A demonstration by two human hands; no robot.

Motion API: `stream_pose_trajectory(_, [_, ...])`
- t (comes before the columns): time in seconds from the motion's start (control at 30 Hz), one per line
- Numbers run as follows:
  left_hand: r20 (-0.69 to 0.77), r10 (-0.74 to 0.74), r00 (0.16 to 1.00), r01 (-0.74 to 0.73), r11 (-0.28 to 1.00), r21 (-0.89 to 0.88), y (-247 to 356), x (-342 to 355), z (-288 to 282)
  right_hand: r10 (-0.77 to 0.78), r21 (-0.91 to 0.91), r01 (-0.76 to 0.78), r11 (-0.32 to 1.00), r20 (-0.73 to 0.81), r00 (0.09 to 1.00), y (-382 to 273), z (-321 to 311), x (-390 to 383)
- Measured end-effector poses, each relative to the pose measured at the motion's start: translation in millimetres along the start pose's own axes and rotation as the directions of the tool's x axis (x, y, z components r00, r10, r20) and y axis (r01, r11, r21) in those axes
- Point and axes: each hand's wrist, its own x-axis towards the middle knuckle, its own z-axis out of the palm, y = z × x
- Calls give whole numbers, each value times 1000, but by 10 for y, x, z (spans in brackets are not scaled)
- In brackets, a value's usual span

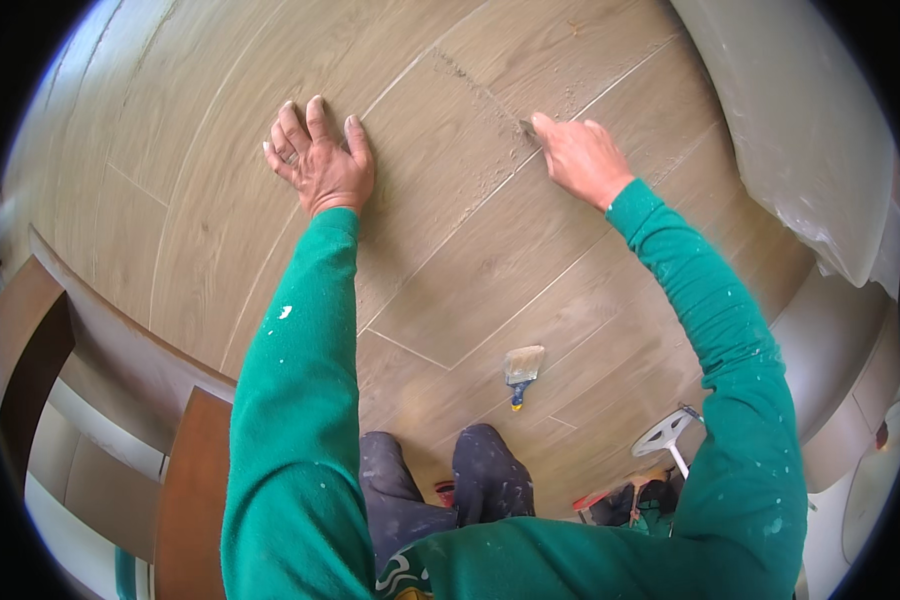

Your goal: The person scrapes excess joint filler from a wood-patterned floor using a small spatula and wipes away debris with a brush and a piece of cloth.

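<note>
Both my arms, in green sleeves with white specks, reach over a wood-look plank floor (230, 130) with pale joint lines. My left hand (318, 165) rests on the planks with its fingers spread and nothing in them. My right hand (580, 155) is closed on a small, thin metal blade (526, 130), mostly hidden in my fingers, at a joint in the floor. Crumbly pale debris (480, 95) runs in a line near that joint. A paintbrush (522, 370) with a blue handle lies on the floor between my arms, above my knees.
A translucent plastic-covered object (790, 110) fills the upper right. Brown wooden pieces (200, 470) and a pale curved edge stand at lower left. Near my right elbow are a white perforated tool (662, 435) and jumbled items (620, 500).
</note>
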Motion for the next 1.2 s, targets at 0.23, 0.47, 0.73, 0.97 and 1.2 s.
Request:
stream_pose_trajectory(0.23, [33,-4,999,4,1000,6,63,5,-43,113,-69,-106,992,118,987,104,102,-474])
stream_pose_trajectory(0.47, [39,-10,999,10,1000,2,12,-19,-63,386,521,-253,815,-164,908,523,-90,-287])
stream_pose_trajectory(0.73, [44,5,999,-6,999,31,124,-2,-15,805,967,-154,203,-75,588,1596,-659,2049])
stream_pose_trajectory(0.97, [93,-12,996,7,998,60,-4,14,-131,920,970,-228,86,11,393,1899,-734,2652])
stream_pose_trajectory(1.2, [121,-33,992,30,999,28,27,30,-153,864,942,-214,257,-126,487,2302,-498,2688])
